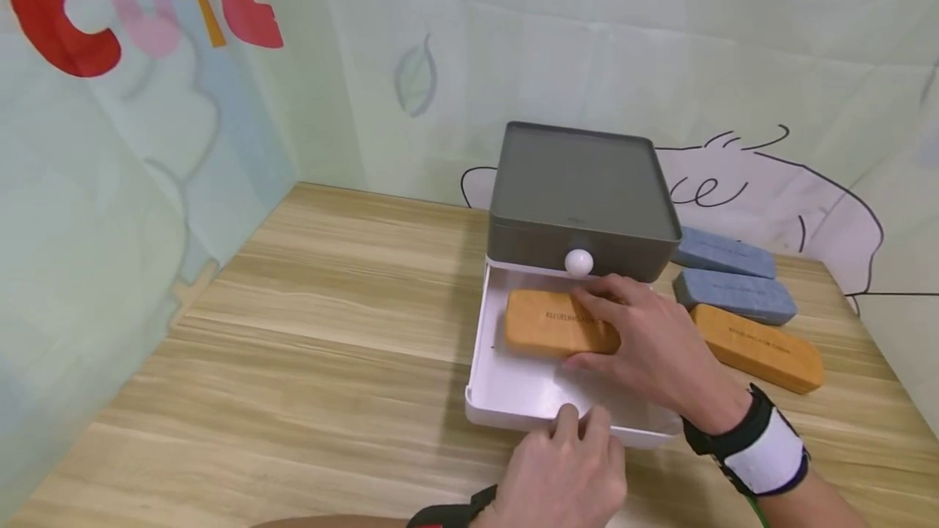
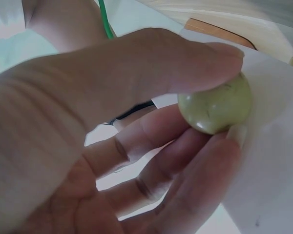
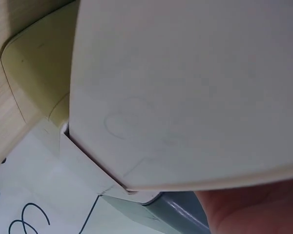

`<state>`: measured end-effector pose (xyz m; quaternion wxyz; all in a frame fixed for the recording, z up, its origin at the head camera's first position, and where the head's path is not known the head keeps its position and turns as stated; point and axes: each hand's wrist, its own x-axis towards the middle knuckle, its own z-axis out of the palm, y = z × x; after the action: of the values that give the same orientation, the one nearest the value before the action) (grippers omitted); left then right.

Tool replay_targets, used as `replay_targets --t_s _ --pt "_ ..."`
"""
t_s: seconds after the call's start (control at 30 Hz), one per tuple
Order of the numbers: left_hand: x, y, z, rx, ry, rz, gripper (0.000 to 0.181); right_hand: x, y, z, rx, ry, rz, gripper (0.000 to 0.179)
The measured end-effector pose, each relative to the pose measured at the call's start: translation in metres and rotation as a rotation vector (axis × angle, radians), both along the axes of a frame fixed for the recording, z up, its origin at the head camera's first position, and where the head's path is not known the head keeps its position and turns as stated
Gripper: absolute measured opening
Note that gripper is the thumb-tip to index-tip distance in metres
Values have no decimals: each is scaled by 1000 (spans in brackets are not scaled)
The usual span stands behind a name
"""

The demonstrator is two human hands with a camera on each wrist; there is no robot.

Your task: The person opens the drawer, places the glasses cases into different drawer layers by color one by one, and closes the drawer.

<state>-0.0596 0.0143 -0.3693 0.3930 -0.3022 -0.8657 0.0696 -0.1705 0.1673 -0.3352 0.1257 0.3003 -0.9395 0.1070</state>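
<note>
A white drawer (image 1: 477,365) is pulled out from the lower part of a dark grey box. Inside it lies an orange block (image 1: 546,324) with rounded corners and faint printing. My right hand (image 1: 653,341) reaches over the drawer's right side and grips the block's right end between thumb and fingers. In the right wrist view the drawer's side wall hides most of that hand. My left hand (image 1: 565,467) is at the drawer front, its thumb and fingers pinching a round knob (image 2: 215,107), which the head view hides.
The grey box (image 1: 587,186) has a second white knob (image 1: 579,262) on its upper front. To its right lie two blue blocks (image 1: 734,296) and another orange block (image 1: 759,347). A printed cloth (image 1: 381,63) hangs behind the wooden table (image 1: 308,332).
</note>
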Motion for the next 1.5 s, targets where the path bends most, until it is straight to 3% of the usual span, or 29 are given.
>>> replay_targets --t_s 0.57,0.77,1.0,1.27,1.37,1.5 --pt "0 1 -3 0 26 -18 17 -7 1 -14 -7 -47 -46 79" --pt "-1 1 -3 -7 14 -20 18 -9 2 -16 13 -23 -15 80" --pt "-2 1 -4 8 42 -21 20 -7 6 -11 13 -9 35 68" --pt "-4 3 -6 29 78 -19 54 -3 8 -9 23 17 57 57" --pt "-4 3 -6 35 77 -18 53 -4 8 -10 9 39 66 52" --pt "-3 3 -5 37 56 -21 37 -5 7 -12 -4 66 74 48"
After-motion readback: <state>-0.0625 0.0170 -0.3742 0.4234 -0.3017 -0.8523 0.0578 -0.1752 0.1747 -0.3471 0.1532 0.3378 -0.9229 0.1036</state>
